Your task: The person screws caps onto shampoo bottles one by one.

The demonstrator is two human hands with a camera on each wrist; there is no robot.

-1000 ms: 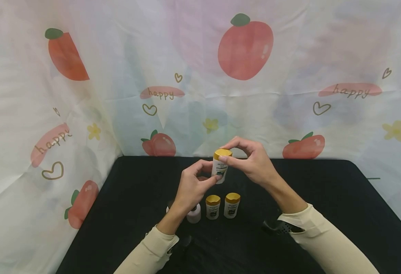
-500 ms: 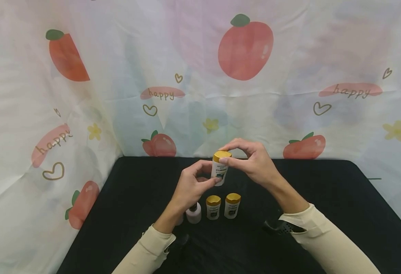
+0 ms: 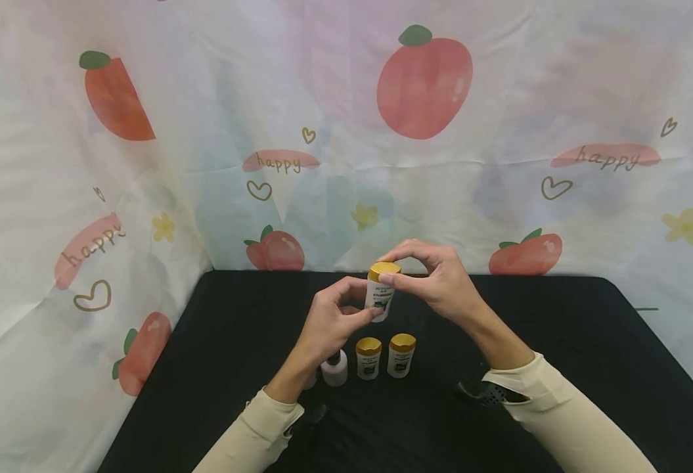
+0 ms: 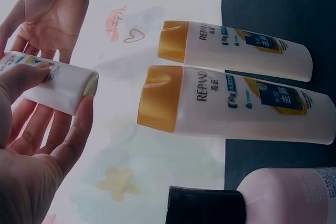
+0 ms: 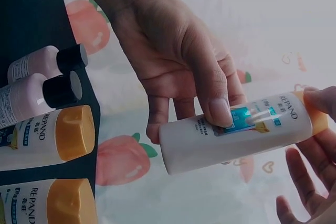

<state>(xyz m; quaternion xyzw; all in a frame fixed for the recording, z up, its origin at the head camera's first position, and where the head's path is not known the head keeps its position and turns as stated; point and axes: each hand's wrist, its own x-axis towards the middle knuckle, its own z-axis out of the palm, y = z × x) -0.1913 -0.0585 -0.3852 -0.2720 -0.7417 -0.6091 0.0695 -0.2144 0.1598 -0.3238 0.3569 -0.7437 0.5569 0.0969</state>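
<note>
Raised above the black table is a white shampoo bottle (image 3: 381, 295) with a gold cap, tilted slightly. My left hand (image 3: 333, 318) grips its lower body between thumb and fingers. At the top, my right hand (image 3: 443, 282) pinches the gold cap (image 5: 316, 115). The bottle's printed label (image 5: 252, 119) shows in the right wrist view, partly under the left thumb. Below the hands stand two matching gold-capped bottles, one on the left (image 3: 368, 361) and one on the right (image 3: 401, 358), both upright and apart from the hands.
Left of the gold-capped pair stands a pink bottle (image 3: 335, 371) with a black cap. A second pink bottle (image 5: 39, 62) is partly hidden behind my left forearm in the head view. Fruit-printed curtain (image 3: 346, 131) surrounds the black table (image 3: 234, 309) at the back and left.
Both hands and the held bottle have sunk very slightly since a second ago. My left forearm has shifted a little leftward, exposing more of the pink bottle. The grip looks the same.
</note>
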